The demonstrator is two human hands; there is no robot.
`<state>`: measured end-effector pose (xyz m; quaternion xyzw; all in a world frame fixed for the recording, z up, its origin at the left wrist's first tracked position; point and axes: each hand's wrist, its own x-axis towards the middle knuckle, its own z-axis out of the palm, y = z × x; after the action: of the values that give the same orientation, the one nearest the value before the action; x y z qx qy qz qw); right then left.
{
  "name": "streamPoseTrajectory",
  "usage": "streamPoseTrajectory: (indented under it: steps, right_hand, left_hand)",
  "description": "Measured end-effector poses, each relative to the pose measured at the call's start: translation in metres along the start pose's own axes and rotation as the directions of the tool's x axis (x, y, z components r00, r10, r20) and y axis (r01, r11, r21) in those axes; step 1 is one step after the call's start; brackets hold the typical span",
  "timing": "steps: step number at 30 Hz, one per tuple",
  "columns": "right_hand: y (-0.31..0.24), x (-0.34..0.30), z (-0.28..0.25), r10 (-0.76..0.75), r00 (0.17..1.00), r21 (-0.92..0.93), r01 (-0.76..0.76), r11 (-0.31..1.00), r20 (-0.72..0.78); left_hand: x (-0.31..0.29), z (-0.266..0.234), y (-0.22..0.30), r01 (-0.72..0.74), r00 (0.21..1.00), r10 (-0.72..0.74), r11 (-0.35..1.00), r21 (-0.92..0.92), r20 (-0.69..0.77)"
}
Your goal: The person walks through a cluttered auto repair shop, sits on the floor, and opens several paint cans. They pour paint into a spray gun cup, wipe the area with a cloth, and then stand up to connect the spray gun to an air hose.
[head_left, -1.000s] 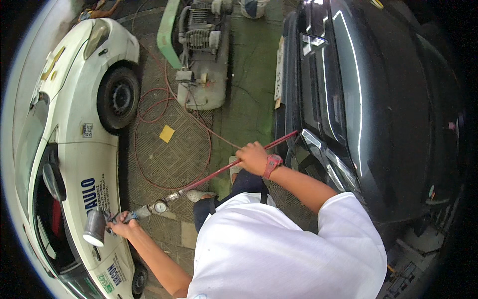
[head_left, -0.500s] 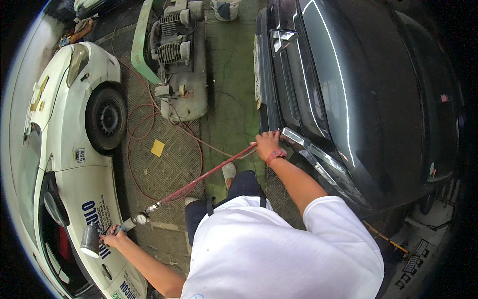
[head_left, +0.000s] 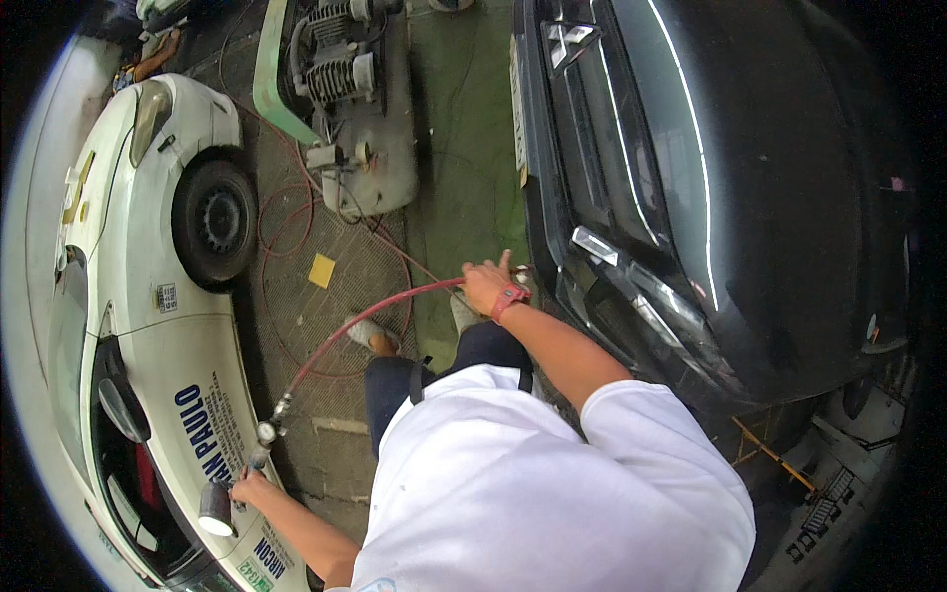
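Observation:
At the lower left, my left hand [head_left: 252, 486] is closed on a spray gun [head_left: 258, 456] with a grey metal cup [head_left: 215, 501] beside it. A round pressure gauge [head_left: 266, 432] and a metal coupling sit at the gun's inlet. From there a red air hose [head_left: 340, 329] curves up to my right hand [head_left: 486, 288], whose fingers wrap it while the thumb sticks up. A short metal fitting [head_left: 521, 275] shows just past that hand, close to the front corner of the black vehicle [head_left: 779, 217].
A white car [head_left: 163, 345] stands along the left, beside the spray gun. Ahead sits an air compressor [head_left: 380, 173] with a green belt guard [head_left: 276, 84]. A thin red hose [head_left: 296, 187] loops over the floor around a yellow square [head_left: 322, 270]. Another person [head_left: 158, 59] is at far left.
My right hand has moved left, away from the black vehicle's headlight, and the hose has gone from straight to bowed. My left hand and the spray gun sit slightly lower. One foot has stepped forward.

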<state>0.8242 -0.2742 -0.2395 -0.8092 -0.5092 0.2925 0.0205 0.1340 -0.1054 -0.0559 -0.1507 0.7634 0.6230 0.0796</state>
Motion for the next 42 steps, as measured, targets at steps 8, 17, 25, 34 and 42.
streamPoseTrajectory:
  steps: [8, 17, 25, 34, 42]
  right_hand:
    - [0.02, -0.033, 0.045, 0.037, 0.995, -0.035, -0.041, 0.999, -0.09]
    - [0.056, -0.107, 0.056, 0.393, 0.918, 0.653, -0.327, 0.683, 0.049]
    - [0.004, -0.156, 0.027, 0.333, 0.937, 0.045, -0.339, 0.94, 0.101]
    - [-0.328, 0.025, -0.036, -0.251, 0.967, 0.306, 0.253, 0.918, -0.046]
    - [-0.501, 0.181, -0.033, -0.334, 0.932, 0.631, 0.174, 0.756, 0.143]
  left_hand:
    - [0.07, -0.056, 0.097, -0.107, 0.964, 0.109, 0.994, -0.023, 0.243]
    - [0.119, 0.01, 0.02, 0.025, 0.941, -0.067, 0.992, 0.127, 0.331]
    - [0.062, 0.099, -0.011, 0.333, 0.855, -0.38, 0.924, 0.19, 0.352]
    - [-0.065, 0.192, -0.059, 0.358, 0.322, -0.546, 0.827, 0.435, 0.773]
    - [-0.198, 0.249, -0.126, 0.179, -0.322, -0.638, 0.684, 0.707, 0.699]
